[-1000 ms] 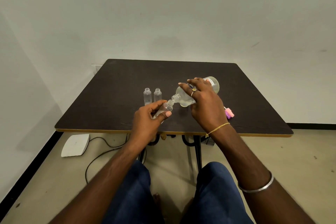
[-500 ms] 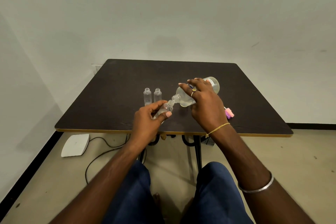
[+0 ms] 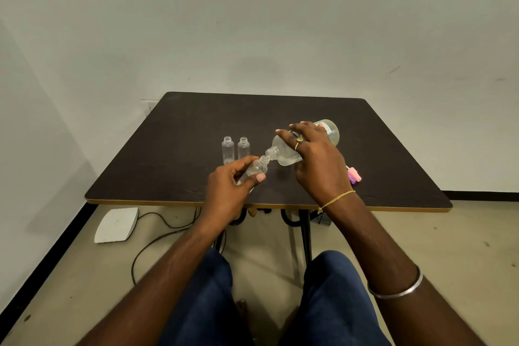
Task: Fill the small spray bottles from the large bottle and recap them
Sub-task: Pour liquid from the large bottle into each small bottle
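My right hand [image 3: 317,163] grips the large clear bottle [image 3: 283,153], tipped on its side with its neck pointing left and down. Its mouth meets the mouth of a small clear bottle [image 3: 257,168], which my left hand [image 3: 229,191] holds tilted between thumb and fingers above the table. Two more small clear bottles [image 3: 227,149] [image 3: 243,147] stand upright and uncapped just behind my left hand. Pink spray caps [image 3: 354,175] lie on the table to the right of my right hand, partly hidden by it.
The dark table [image 3: 174,154] has a yellow-trimmed front edge close to my wrists. Below it are my knees in blue trousers, black table legs, a white device [image 3: 116,225] and a cable on the floor at the left. White walls stand behind and left.
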